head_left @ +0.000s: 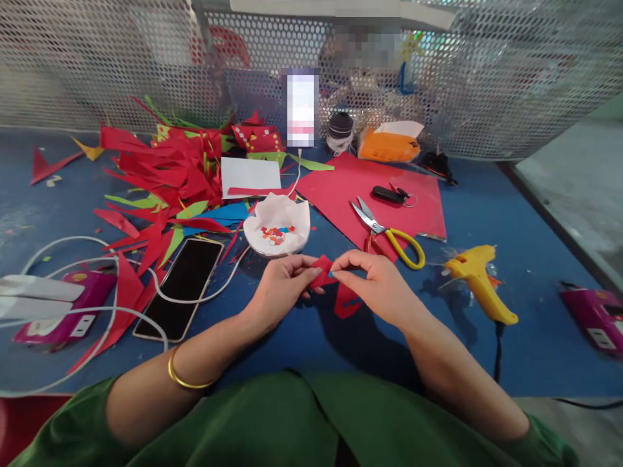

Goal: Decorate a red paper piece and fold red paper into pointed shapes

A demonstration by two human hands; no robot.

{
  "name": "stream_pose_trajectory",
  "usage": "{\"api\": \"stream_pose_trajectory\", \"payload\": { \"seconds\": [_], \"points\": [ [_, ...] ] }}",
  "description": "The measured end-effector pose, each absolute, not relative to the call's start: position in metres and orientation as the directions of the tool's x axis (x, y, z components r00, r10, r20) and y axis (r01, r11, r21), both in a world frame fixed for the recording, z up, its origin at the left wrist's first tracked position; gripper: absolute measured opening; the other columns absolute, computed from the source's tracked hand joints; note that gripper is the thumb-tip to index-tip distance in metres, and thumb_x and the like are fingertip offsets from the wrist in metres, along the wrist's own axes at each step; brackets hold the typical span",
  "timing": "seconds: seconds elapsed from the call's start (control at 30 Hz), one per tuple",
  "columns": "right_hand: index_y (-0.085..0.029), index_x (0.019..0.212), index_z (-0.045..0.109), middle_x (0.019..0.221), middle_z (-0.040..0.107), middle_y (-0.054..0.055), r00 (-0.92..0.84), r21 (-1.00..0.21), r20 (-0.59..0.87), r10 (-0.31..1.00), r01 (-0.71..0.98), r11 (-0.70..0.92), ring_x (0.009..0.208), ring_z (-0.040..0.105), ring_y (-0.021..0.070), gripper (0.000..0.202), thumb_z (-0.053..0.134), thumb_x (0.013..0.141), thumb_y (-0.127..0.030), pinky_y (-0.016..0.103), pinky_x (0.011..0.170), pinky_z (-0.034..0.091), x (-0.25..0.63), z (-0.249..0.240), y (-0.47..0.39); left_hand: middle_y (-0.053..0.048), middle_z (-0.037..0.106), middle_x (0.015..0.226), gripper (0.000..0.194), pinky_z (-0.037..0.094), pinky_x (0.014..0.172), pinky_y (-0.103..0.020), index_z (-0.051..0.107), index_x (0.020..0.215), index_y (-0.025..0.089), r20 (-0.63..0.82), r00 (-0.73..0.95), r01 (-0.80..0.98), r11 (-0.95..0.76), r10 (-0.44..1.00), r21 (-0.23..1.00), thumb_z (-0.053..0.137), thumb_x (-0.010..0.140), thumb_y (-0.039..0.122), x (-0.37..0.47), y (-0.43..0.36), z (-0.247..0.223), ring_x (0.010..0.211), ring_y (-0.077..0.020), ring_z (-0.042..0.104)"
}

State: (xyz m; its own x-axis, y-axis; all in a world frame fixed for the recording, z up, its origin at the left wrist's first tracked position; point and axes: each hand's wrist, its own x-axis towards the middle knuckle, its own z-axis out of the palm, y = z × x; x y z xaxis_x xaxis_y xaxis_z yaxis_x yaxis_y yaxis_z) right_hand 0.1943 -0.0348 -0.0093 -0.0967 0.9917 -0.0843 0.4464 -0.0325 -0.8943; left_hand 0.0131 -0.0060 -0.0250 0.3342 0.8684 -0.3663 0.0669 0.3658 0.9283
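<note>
Between the thumb and fingers of my left hand (285, 285) is a red paper piece (321, 272), lifted over the blue table. A tiny blue paper bit (331, 274) is pinched in my right hand (372, 282), at the right edge of that red piece. Beneath my right hand lies another red paper piece (346, 303) with a row of small blue bits on it, partly covered by the fingers. Just beyond my hands stands a white paper-lined bowl (257, 237) with small orange, red and blue bits (277, 233) inside.
Yellow-handled scissors (387, 230) and a black key fob (389, 194) rest on red sheet (335, 188). Rightward lies a yellow glue gun (479, 279). Red paper scraps (170, 162), a phone (182, 285) and looping white cables (199, 301) spread leftward. Perforated metal mesh (121, 58) rises behind.
</note>
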Motion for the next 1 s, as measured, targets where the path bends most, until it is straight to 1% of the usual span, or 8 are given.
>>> {"api": "stream_pose_trajectory", "payload": {
  "seconds": [0.1, 0.2, 0.3, 0.43, 0.53, 0.6, 0.77, 1.0],
  "points": [
    [-0.023, 0.082, 0.070, 0.084, 0.072, 0.000, -0.077, -0.875, -0.098, 0.992, 0.482, -0.049, 0.077, 0.064, 0.0164, 0.011, 0.060, 0.086, -0.027, 0.031, 0.072, 0.047, 0.192, -0.010, -0.035, -0.001, 0.073, 0.071, 0.024, 0.047, 0.050, -0.016, 0.068, 0.102, 0.014, -0.368, 0.351, 0.071, 0.368, 0.861, 0.927, 0.069, 0.083, 0.028, 0.009, -0.008, -0.026, 0.061, -0.0113, 0.070],
    [-0.022, 0.081, 0.069, 0.082, 0.072, 0.000, -0.032, -0.871, -0.070, 0.997, 0.490, -0.045, 0.077, 0.064, 0.0156, 0.010, 0.061, 0.085, -0.026, 0.030, 0.074, 0.048, 0.192, -0.009, -0.035, 0.000, 0.074, 0.081, 0.038, 0.049, 0.049, -0.018, 0.060, 0.115, 0.018, -0.350, 0.339, 0.041, 0.359, 0.873, 0.933, 0.072, 0.081, 0.030, 0.006, -0.010, -0.026, 0.063, -0.0130, 0.072],
    [-0.022, 0.081, 0.069, 0.083, 0.072, 0.000, -0.013, -0.868, -0.040, 0.999, 0.496, -0.029, 0.078, 0.064, 0.0155, 0.010, 0.061, 0.086, -0.026, 0.030, 0.075, 0.049, 0.193, -0.006, -0.036, 0.002, 0.070, 0.088, 0.032, 0.050, 0.049, -0.019, 0.055, 0.102, 0.021, -0.303, 0.295, 0.012, 0.314, 0.906, 0.949, 0.075, 0.078, 0.028, 0.005, -0.012, -0.026, 0.061, -0.0141, 0.073],
    [-0.022, 0.081, 0.068, 0.084, 0.071, 0.000, -0.024, -0.860, -0.023, 0.999, 0.510, -0.007, 0.079, 0.064, 0.0155, 0.010, 0.060, 0.086, -0.023, 0.030, 0.076, 0.049, 0.192, -0.005, -0.036, 0.004, 0.066, 0.073, 0.021, 0.050, 0.051, -0.019, 0.058, 0.085, 0.018, -0.245, 0.332, 0.029, 0.250, 0.911, 0.968, 0.074, 0.078, 0.029, 0.004, -0.012, -0.025, 0.059, -0.0130, 0.071],
    [-0.022, 0.081, 0.067, 0.085, 0.071, 0.000, -0.032, -0.854, -0.012, 0.999, 0.520, 0.007, 0.080, 0.064, 0.0156, 0.009, 0.061, 0.087, -0.022, 0.031, 0.078, 0.049, 0.191, -0.007, -0.037, 0.000, 0.069, 0.066, 0.016, 0.052, 0.056, -0.020, 0.070, 0.084, 0.016, -0.275, 0.394, 0.074, 0.268, 0.877, 0.960, 0.071, 0.081, 0.031, 0.004, -0.012, -0.023, 0.062, -0.0124, 0.070],
    [-0.022, 0.082, 0.067, 0.089, 0.070, 0.001, -0.035, -0.855, 0.011, 0.999, 0.518, 0.027, 0.085, 0.064, 0.0161, 0.009, 0.061, 0.088, -0.021, 0.031, 0.081, 0.049, 0.190, -0.009, -0.038, -0.002, 0.073, 0.068, 0.017, 0.053, 0.058, -0.021, 0.074, 0.087, 0.015, -0.307, 0.380, 0.081, 0.299, 0.873, 0.951, 0.071, 0.081, 0.031, 0.004, -0.012, -0.023, 0.063, -0.0124, 0.070],
    [-0.023, 0.084, 0.069, 0.106, 0.068, 0.004, -0.029, -0.839, 0.104, 0.994, 0.534, 0.103, 0.102, 0.064, 0.0187, 0.010, 0.062, 0.090, -0.021, 0.035, 0.092, 0.048, 0.184, -0.014, -0.041, -0.002, 0.074, 0.070, 0.017, 0.053, 0.061, -0.022, 0.076, 0.083, 0.016, -0.338, 0.346, 0.054, 0.341, 0.875, 0.938, 0.075, 0.076, 0.031, 0.005, -0.012, -0.023, 0.063, -0.0125, 0.068],
    [-0.023, 0.082, 0.067, 0.105, 0.068, 0.005, -0.049, -0.781, 0.139, 0.989, 0.609, 0.140, 0.100, 0.064, 0.0209, 0.010, 0.062, 0.090, -0.020, 0.040, 0.092, 0.047, 0.180, -0.015, -0.045, -0.002, 0.072, 0.069, 0.014, 0.050, 0.060, -0.023, 0.074, 0.077, 0.016, -0.261, 0.336, 0.118, 0.234, 0.905, 0.965, 0.075, 0.075, 0.030, 0.004, -0.012, -0.024, 0.062, -0.0117, 0.063]
  ]
}}
